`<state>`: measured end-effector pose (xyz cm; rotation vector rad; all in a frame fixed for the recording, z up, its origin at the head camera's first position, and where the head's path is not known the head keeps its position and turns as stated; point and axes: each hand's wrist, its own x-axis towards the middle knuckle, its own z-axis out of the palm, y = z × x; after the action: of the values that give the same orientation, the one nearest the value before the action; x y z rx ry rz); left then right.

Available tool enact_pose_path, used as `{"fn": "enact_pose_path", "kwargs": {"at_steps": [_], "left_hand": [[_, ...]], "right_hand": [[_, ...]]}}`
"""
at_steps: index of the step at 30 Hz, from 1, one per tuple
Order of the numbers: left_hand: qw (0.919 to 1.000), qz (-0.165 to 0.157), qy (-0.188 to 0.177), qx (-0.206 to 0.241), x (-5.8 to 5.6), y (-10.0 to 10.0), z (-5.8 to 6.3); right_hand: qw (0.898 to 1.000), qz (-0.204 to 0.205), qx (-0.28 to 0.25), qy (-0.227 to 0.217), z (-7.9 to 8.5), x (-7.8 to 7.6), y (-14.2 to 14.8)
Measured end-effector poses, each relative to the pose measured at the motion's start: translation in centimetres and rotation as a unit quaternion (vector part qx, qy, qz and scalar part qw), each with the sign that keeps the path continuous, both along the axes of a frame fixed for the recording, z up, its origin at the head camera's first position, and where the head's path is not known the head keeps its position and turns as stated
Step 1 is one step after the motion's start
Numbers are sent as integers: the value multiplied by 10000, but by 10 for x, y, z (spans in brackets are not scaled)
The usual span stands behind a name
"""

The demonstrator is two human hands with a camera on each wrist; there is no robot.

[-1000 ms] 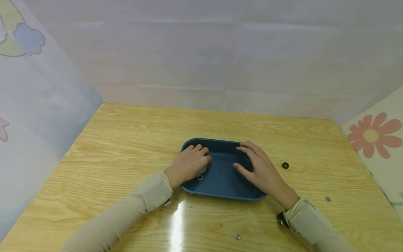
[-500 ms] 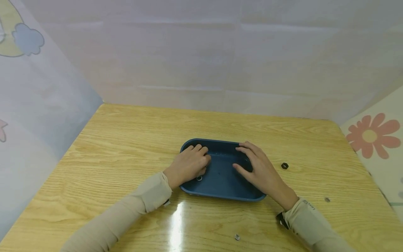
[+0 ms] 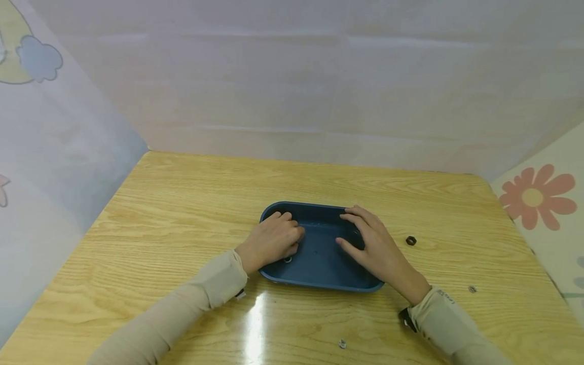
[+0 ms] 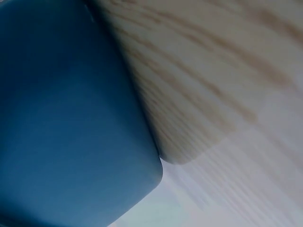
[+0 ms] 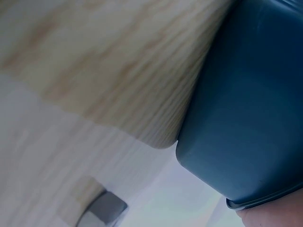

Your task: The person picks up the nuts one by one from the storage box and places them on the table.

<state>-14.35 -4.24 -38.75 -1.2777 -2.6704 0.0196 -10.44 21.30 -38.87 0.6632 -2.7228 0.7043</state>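
Note:
A dark blue rectangular tray (image 3: 319, 263) with rounded corners rests on the table. My left hand (image 3: 272, 241) reaches over its left end, fingers bent down inside; whatever lies under the fingertips is hidden. Just below that thumb, a small metal nut (image 3: 288, 259) shows partly on the tray floor. Over the right end lies my right hand (image 3: 377, 247), fingers spread and loosely bent, thumb apart, nothing between them. In the right wrist view a bit of that hand (image 5: 272, 213) touches the tray rim (image 5: 265, 201). The left wrist view has the tray's outer wall (image 4: 80, 132) but no fingers.
A black hex nut (image 3: 411, 241) lies right of the tray. Two small metal pieces, one silvery (image 3: 342, 344) near the front and one greyish (image 3: 472, 289) at the right, lie on the wooden table (image 3: 182, 203). A pale wall (image 3: 292, 86) stands behind.
The head view has shifted very slightly, so everything sits a few pixels further left. Both hands keep their places at the tray.

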Motion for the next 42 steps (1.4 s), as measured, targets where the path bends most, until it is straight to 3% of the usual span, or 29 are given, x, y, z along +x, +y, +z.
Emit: {"fn": "enact_pose_path", "kwargs": {"at_steps": [9,18,42], "left_hand": [[9970,-227,-254,696,-1,-2,1],[9976,-171,-415,521,1,-2,5],[9964,-3,59,843,4,-4,9]], "right_hand": [[10000,-11,20,33,-1,0,0],[10000,-52,26,-76,-1,1,0],[9999,-32,149,-26,-1,1,0]]}}
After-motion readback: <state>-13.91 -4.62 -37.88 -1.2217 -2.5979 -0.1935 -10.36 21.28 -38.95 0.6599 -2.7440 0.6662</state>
